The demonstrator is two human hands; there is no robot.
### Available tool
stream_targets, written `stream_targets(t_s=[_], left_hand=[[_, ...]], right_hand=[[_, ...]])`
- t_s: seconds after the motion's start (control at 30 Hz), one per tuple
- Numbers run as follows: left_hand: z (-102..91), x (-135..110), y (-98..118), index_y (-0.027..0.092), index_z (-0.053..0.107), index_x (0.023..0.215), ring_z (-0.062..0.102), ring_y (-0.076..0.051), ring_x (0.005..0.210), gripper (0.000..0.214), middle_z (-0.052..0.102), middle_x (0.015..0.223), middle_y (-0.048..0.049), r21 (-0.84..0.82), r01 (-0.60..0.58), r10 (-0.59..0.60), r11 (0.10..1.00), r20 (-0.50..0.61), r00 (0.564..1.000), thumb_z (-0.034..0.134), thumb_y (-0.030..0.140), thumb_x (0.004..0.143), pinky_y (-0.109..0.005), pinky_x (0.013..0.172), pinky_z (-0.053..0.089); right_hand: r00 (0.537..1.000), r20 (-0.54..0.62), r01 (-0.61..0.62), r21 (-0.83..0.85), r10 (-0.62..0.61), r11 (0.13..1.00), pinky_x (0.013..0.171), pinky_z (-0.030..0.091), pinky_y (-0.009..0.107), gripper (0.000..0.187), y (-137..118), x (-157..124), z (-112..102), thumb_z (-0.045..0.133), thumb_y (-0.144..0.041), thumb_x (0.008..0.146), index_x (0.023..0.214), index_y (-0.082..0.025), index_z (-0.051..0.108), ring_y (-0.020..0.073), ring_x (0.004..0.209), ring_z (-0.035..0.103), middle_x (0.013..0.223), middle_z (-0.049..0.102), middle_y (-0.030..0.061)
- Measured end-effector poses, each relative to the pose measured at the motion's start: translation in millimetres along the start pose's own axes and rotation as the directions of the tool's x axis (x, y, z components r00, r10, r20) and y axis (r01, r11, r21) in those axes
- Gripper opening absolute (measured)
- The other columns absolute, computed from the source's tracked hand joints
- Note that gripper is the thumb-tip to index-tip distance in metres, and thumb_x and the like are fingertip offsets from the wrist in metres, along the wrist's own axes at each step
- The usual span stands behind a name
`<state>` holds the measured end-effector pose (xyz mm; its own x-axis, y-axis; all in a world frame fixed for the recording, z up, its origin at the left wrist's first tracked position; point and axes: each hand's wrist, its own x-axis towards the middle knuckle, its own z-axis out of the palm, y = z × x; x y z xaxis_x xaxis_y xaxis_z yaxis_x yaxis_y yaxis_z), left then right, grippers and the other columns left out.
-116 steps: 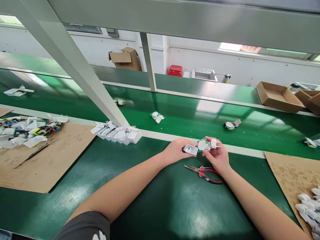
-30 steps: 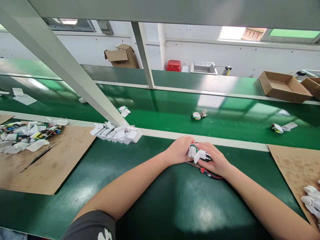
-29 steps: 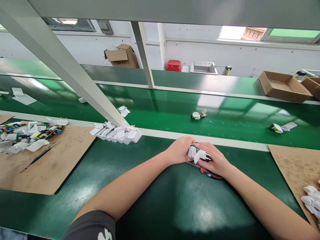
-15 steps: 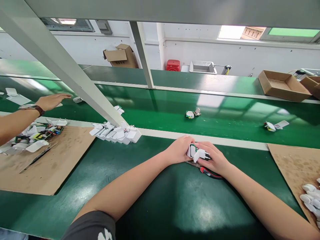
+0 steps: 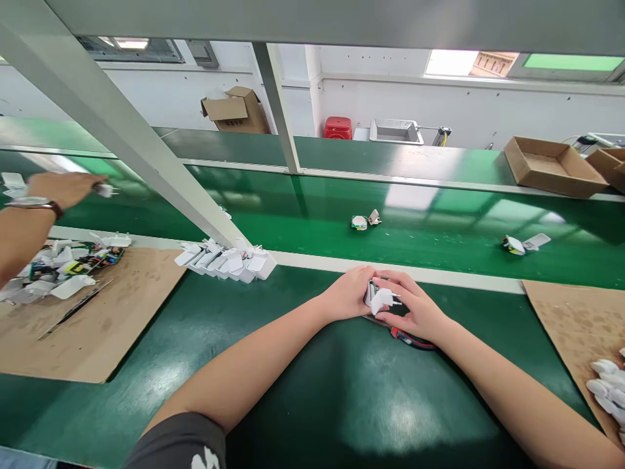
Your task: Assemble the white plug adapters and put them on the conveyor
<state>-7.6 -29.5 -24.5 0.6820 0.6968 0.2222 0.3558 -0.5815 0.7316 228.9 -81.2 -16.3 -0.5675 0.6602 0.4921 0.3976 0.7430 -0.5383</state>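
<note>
Both my hands are closed around a white plug adapter (image 5: 382,299) with prongs that point right and a bit of green circuit board showing at its top. My left hand (image 5: 349,294) grips its left side. My right hand (image 5: 413,306) has its fingers curled over the top and right side. Right below lie pliers (image 5: 413,339) with red and black handles, their jaws partly hidden by my hands. To the left, a row of white plug housings (image 5: 227,260) stands at the foot of the slanted post.
A co-worker's hand (image 5: 63,190) reaches over the green conveyor belt (image 5: 303,225), which carries several plug parts. Cardboard sheets (image 5: 131,306) lie left and right, with circuit boards and tweezers (image 5: 75,309) on the left one. A slanted post (image 5: 146,150) crosses the left side.
The white plug part in my hands has shifted slightly left and covers more of the circuit board. Parts on the belt have moved left. The co-worker's hand moved left and holds a white piece.
</note>
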Motion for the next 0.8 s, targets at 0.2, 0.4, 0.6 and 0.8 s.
stream_targets(t_s=[0.2,0.4,0.6,0.8], left_hand=[[-5.1,-1.0,1.9,0.025,0.055,0.121,0.068,-0.032,0.114,0.055,0.069,0.127,-0.0101,-0.112,-0.009,0.008,0.994,-0.010,1.000,0.089,0.044,0.082,-0.043,0.093,0.055],[-6.5,-2.0,4.1,0.024,0.051,0.113,0.066,-0.022,0.091,0.054,0.068,0.104,-0.0025,-0.288,0.166,-0.189,0.943,-0.053,0.981,0.087,0.053,0.085,-0.032,0.074,0.050],[-5.6,-0.3,5.2,0.024,0.050,0.108,0.066,-0.020,0.088,0.048,0.066,0.099,-0.0006,-0.355,0.174,-0.206,0.918,-0.055,0.977,0.086,0.048,0.086,-0.031,0.074,0.050],[-6.1,0.4,3.5,0.024,0.053,0.112,0.070,-0.025,0.098,0.048,0.070,0.108,-0.0043,-0.277,0.141,-0.162,0.950,-0.054,0.985,0.087,0.041,0.083,-0.036,0.080,0.054]], right_hand=[[0.997,0.004,-0.082,-0.053,0.083,0.995,0.120,0.057,0.059,0.073,-0.6,1.8,1.5,0.070,-0.035,0.105,0.170,-0.034,0.038,0.0366,0.151,0.054,0.165,0.046,0.0165],[0.994,-0.113,-0.007,-0.057,0.001,0.998,0.111,0.063,0.054,0.056,-1.8,-1.2,0.0,0.068,-0.021,0.104,0.157,-0.029,0.051,0.0326,0.134,0.065,0.143,0.065,0.0162],[0.998,-0.045,0.044,-0.101,-0.049,0.994,0.114,0.060,0.053,0.058,-2.1,-2.0,0.5,0.067,-0.019,0.103,0.159,-0.027,0.051,0.0322,0.137,0.066,0.150,0.064,0.0166],[0.996,-0.068,0.052,-0.106,-0.060,0.993,0.111,0.063,0.051,0.059,0.1,-1.4,3.4,0.065,-0.016,0.103,0.159,-0.030,0.053,0.0313,0.136,0.067,0.146,0.065,0.0154]])
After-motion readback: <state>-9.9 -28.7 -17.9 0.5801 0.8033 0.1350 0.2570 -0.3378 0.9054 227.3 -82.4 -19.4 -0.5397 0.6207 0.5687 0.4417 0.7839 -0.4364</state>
